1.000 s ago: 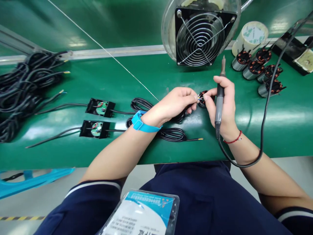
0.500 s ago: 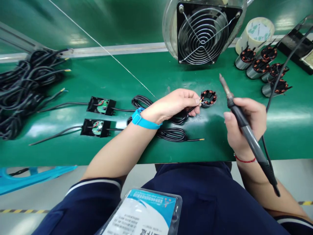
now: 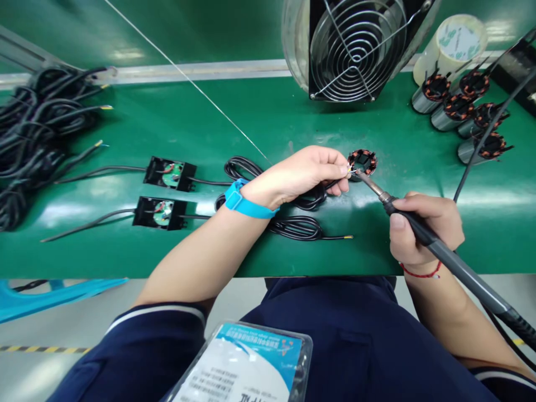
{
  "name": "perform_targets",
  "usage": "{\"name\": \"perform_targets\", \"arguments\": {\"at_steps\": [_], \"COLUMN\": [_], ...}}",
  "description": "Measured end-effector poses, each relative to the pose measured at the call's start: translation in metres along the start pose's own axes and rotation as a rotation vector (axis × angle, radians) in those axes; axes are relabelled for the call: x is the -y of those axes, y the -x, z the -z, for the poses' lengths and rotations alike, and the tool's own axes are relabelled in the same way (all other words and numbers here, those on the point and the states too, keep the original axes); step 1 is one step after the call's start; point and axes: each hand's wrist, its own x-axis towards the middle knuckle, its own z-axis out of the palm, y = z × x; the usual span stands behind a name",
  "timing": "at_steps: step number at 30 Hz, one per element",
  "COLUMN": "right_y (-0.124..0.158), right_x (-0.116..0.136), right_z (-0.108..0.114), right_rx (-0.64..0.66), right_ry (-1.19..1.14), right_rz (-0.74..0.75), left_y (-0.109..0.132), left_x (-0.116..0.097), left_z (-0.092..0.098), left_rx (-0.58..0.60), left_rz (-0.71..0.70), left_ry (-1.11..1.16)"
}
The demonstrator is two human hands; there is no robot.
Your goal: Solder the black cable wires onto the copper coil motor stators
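Observation:
A small round stator with copper windings lies on the green bench. My left hand, with a blue strap at the wrist, pinches thin wire ends right at the stator's left side; a black coiled cable runs under this hand. My right hand is closed round a soldering iron. The iron's metal tip touches the wire ends beside the stator. A thin solder wire stretches from the far left down towards my left hand.
A caged fan stands at the back. Several stators on metal cylinders and a tape roll sit at the right. Two black circuit modules with leads lie at the left, beside a heap of black cables.
My right hand left the stator, turned the soldering iron from upright to pen-like, and brought its tip down onto the wire ends. My left hand kept its pinch.

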Motion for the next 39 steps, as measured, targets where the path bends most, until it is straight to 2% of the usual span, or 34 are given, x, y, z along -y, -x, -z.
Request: {"name": "perform_targets", "arguments": {"at_steps": [17, 24, 27, 30, 34, 36, 39], "right_y": [-0.001, -0.002, 0.001, 0.002, -0.016, -0.03, -0.045], "right_x": [-0.001, -0.001, -0.002, -0.003, -0.005, -0.01, -0.02], "right_z": [-0.001, -0.003, -0.005, -0.006, -0.001, 0.002, 0.002], "right_rx": [0.022, -0.093, -0.014, 0.067, 0.165, 0.309, 0.491], "right_ry": [-0.018, 0.065, 0.084, 0.058, -0.045, -0.021, 0.057], "right_rz": [0.03, 0.003, -0.056, -0.192, -0.366, -0.353, -0.234], "left_y": [0.001, 0.001, 0.001, 0.001, 0.001, 0.0, -0.004], "left_x": [0.001, 0.001, 0.001, 0.001, 0.002, 0.004, 0.01], "left_z": [-0.002, -0.002, -0.003, -0.003, -0.002, -0.001, 0.002], "left_rx": [-0.015, -0.013, -0.018, -0.013, 0.006, 0.021, 0.058], "left_rz": [-0.025, -0.018, -0.02, -0.029, -0.022, -0.028, -0.064], "left_ry": [-0.002, 0.012, 0.013, 0.034, 0.045, 0.043, 0.051]}}
